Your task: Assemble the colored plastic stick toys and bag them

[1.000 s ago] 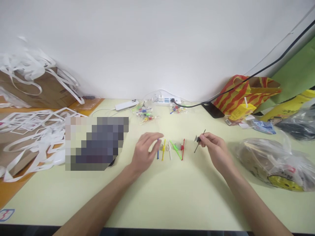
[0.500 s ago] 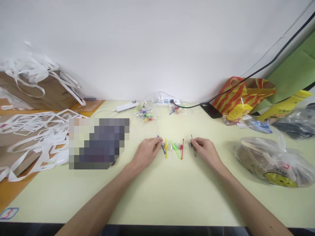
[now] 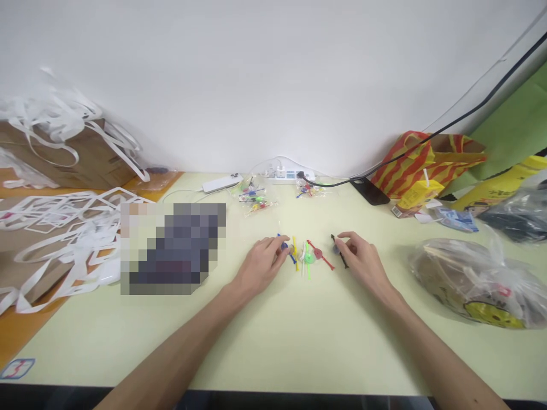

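Note:
Small plastic spinner arrows lie in a row on the pale table, each with a round hub. At the left end, the thumb and forefinger of my left hand (image 3: 264, 259) pinch the blue spinner arrow (image 3: 292, 257). Beside it are a yellow spinner arrow (image 3: 294, 250), a white one (image 3: 303, 256) and a green one (image 3: 308, 259), close together. A red spinner arrow (image 3: 318, 254) lies slanted, its hub near the green one. At the right end, my right hand (image 3: 361, 256) has its fingertips closed on the black spinner arrow (image 3: 341, 252), apart from the others.
Small clear bags of coloured pieces (image 3: 256, 199) lie before a power strip (image 3: 286, 175) at the wall. A black phone (image 3: 370, 192), juice box (image 3: 416, 199) and plastic-wrapped bundle (image 3: 474, 285) sit right. White straps (image 3: 64, 245) and a blurred dark object (image 3: 179, 245) lie left.
The red spinner arrow has turned from upright to a slant, and the green one has straightened. The blue and black ones tilt more. My left hand has shifted slightly right.

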The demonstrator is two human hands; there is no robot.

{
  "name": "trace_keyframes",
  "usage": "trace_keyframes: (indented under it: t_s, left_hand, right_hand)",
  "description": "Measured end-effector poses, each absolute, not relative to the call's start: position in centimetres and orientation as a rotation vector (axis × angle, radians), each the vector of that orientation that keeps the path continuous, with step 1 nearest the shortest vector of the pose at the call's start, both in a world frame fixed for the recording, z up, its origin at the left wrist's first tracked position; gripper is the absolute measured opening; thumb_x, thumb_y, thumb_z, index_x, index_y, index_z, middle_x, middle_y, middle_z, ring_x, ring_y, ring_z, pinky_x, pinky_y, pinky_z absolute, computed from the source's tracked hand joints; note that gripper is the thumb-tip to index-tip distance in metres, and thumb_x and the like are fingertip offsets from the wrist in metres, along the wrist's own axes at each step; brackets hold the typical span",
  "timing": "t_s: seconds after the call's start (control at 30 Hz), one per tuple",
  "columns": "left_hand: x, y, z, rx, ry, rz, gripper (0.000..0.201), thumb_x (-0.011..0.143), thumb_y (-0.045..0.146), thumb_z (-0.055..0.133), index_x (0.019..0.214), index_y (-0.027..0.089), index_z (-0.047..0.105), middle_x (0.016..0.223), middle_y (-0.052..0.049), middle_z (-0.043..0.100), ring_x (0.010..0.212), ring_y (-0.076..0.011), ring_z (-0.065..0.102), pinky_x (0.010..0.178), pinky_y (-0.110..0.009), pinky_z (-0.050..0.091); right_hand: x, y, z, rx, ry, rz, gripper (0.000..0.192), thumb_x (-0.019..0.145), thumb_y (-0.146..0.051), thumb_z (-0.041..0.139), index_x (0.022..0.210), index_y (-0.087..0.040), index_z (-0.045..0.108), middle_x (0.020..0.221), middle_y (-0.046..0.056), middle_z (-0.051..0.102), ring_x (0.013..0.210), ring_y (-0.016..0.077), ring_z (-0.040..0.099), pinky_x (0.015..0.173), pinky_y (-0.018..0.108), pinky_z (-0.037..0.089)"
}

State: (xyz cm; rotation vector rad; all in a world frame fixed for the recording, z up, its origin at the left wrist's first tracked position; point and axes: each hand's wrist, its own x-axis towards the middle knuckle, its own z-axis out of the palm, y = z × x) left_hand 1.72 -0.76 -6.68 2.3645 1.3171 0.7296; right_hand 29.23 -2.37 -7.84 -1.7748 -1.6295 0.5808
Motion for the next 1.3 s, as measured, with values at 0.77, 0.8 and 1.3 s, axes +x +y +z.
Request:
trace_keyframes:
  t_s: [0.77, 0.8, 1.3]
  left_hand:
    - [2.8, -1.0, -6.5, 2.527, 1.123, 0.630, 0.026, 0.104, 0.027, 0.042, 0.123, 0.025, 0.060, 0.098, -0.005, 0.066, 0.095, -0.0219, 0.061, 0.088, -0.038, 0.047]
    - [2.7, -0.8, -6.4, 2.523, 1.146, 0.675, 0.028, 0.104, 0.025, 0.041, 0.125, 0.025, 0.059, 0.102, -0.006, 0.065, 0.098, -0.0224, 0.060, 0.090, -0.039, 0.047]
    - [0.0, 1.0, -7.9, 2.572, 1.518, 0.648, 0.039, 0.099, 0.025, 0.048, 0.138, 0.023, 0.052, 0.140, -0.009, 0.059, 0.131, -0.0272, 0.052, 0.116, -0.050, 0.037]
  right_hand:
    - [27.4, -3.7, -8.1, -1.456, -2.175, 0.329, 0.059, 0.086, -0.064, 0.064, 0.136, -0.034, 0.058, 0.129, 0.014, 0.049, 0.118, 0.0340, 0.050, 0.098, 0.052, 0.046]
    - [27.3, -3.8, -8.1, -1.448, -2.180, 0.312, 0.059, 0.086, -0.063, 0.065, 0.137, -0.034, 0.057, 0.131, 0.014, 0.048, 0.119, 0.0345, 0.048, 0.098, 0.052, 0.047]
    - [25.0, -4.5, -6.4, -1.293, -2.148, 0.142, 0.023, 0.102, -0.036, 0.052, 0.117, -0.026, 0.065, 0.116, 0.008, 0.065, 0.110, 0.0265, 0.055, 0.094, 0.046, 0.037]
